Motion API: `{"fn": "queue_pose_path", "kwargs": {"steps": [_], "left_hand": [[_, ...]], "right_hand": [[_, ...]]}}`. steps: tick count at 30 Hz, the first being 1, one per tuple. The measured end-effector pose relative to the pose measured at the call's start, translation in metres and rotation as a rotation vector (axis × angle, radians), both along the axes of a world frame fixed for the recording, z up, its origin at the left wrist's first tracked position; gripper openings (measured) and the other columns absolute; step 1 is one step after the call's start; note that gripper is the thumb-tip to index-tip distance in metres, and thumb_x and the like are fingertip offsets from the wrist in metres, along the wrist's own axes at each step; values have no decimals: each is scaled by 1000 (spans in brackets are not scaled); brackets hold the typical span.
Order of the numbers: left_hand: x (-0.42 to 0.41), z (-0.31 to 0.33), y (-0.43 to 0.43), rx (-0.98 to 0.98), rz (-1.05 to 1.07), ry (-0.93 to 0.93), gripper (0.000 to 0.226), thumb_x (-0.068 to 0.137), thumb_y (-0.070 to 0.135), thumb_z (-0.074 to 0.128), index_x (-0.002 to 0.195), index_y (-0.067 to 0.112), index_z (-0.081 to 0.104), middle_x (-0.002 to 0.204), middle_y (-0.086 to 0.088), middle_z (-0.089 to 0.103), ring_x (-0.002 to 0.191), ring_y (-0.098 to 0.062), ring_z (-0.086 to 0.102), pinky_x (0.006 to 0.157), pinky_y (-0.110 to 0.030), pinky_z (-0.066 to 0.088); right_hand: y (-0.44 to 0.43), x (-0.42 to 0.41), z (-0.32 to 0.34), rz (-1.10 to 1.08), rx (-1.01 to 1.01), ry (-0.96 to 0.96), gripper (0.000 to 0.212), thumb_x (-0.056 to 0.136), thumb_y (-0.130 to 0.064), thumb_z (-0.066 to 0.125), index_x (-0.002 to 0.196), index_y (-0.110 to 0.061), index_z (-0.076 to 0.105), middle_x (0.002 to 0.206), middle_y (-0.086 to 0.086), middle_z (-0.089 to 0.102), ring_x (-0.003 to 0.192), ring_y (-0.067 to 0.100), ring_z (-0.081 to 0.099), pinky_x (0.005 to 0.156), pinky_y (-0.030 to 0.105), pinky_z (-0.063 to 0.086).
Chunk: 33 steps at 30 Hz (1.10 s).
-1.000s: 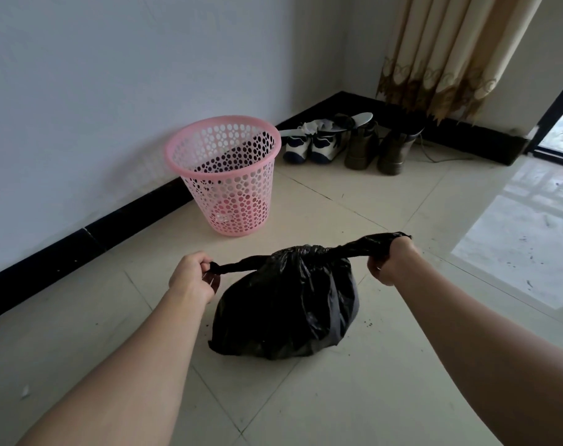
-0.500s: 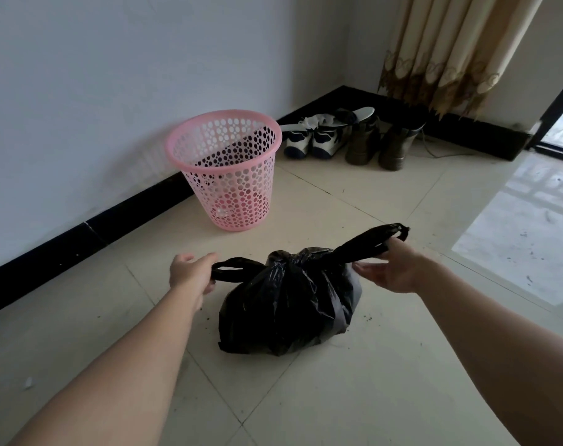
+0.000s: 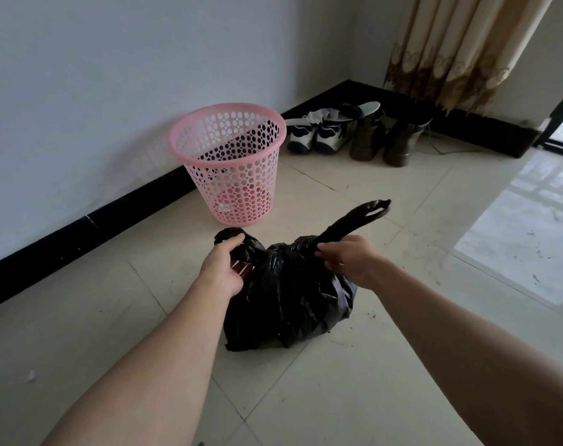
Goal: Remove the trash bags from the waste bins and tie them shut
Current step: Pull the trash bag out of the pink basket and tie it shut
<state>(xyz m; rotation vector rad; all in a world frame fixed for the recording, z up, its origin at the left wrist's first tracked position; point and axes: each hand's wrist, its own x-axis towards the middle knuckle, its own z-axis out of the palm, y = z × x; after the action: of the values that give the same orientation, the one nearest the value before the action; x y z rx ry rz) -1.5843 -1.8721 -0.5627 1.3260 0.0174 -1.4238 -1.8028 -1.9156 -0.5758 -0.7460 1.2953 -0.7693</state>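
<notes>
bag [image 3: 286,304] on floor | bin [image 3: 230,162] behind-left | shoes [image 3: 347,133] perhaps against wall

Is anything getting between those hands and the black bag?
Nothing visible. The left hand and the right hand each already grip a handle of the black bag, which sits on the bare floor, apart from the pink bin.

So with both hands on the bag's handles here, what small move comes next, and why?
Probably cross the two handles over each other for another knot. The left hand and right hand each grip a loose handle of the black trash bag, which sits on the floor outside the pink bin.
</notes>
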Motion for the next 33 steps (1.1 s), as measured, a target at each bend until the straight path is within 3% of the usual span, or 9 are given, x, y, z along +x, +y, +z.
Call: {"fn": "queue_pose_path", "kwargs": {"steps": [3, 8, 13, 15, 20, 24, 28, 31, 33], "left_hand": [[-4, 8, -1, -1, -55, 31, 24, 79, 15, 74, 96, 7, 60, 102, -17, 64, 94, -34, 65, 90, -50, 53], [-4, 3, -5, 19, 10, 29, 7, 88, 7, 61, 91, 8, 55, 70, -4, 50, 54, -12, 49, 53, -27, 50], [6, -3, -18, 88, 72, -87, 5, 85, 10, 61, 90, 12, 60, 55, 0, 42, 34, -11, 37, 35, -16, 34], [14, 1, -24, 79, 119, -98, 9, 86, 8, 59, 94, 11, 60, 56, -1, 43, 33, -11, 38, 36, -16, 35], [15, 24, -28, -10, 207, -201, 11, 81, 1, 63, 88, 9, 63, 73, -8, 60, 54, -19, 57, 50, -27, 51], [12, 56, -34, -190, -97, -454, 13, 78, 6, 69, 87, 14, 65, 90, -7, 71, 74, -19, 67, 53, -27, 55], [18, 89, -35, -330, -529, -605, 18, 79, 7, 70, 97, 7, 67, 81, -7, 70, 69, -15, 68, 48, -20, 51], [14, 90, -41, -341, -591, -725, 25, 75, 5, 75, 98, -2, 68, 89, -10, 70, 76, -21, 68, 56, -25, 53], [8, 90, -42, -337, -645, -694, 28, 73, 6, 77, 98, -2, 68, 95, -12, 70, 85, -28, 68, 70, -35, 57]], "right_hand": [[6, 22, -6, -3, -260, 310, 21, 90, -22, 66, 81, -3, 69, 67, 6, 61, 59, 15, 57, 51, 26, 45], [6, 35, 25, -50, -548, 379, 34, 89, -27, 63, 63, -8, 56, 52, -3, 45, 46, 9, 40, 50, 26, 31], [9, 50, 54, -117, -380, -127, 20, 100, -15, 42, 93, -8, 59, 89, 14, 74, 77, 24, 69, 61, 36, 49], [6, 49, 60, -135, -292, -251, 21, 102, -13, 35, 94, -10, 53, 81, 13, 72, 71, 26, 67, 53, 30, 42], [-8, 38, 47, 47, -526, 406, 18, 93, -10, 44, 78, -9, 53, 61, 4, 53, 50, 17, 45, 46, 25, 32], [-14, 27, 34, 391, -485, 924, 21, 89, -14, 48, 71, -7, 56, 62, 5, 52, 57, 23, 52, 49, 26, 36], [-10, 24, 26, 654, -413, 1012, 31, 91, -29, 45, 71, -6, 51, 73, 9, 56, 75, 29, 57, 59, 29, 39], [0, 27, 28, 782, -337, 954, 63, 80, -70, 49, 86, -9, 63, 84, 5, 65, 80, 25, 62, 72, 33, 47], [9, 30, 29, 846, -378, 1162, 84, 62, -93, 43, 92, -19, 64, 81, -2, 63, 77, 20, 60, 71, 33, 46]]}}
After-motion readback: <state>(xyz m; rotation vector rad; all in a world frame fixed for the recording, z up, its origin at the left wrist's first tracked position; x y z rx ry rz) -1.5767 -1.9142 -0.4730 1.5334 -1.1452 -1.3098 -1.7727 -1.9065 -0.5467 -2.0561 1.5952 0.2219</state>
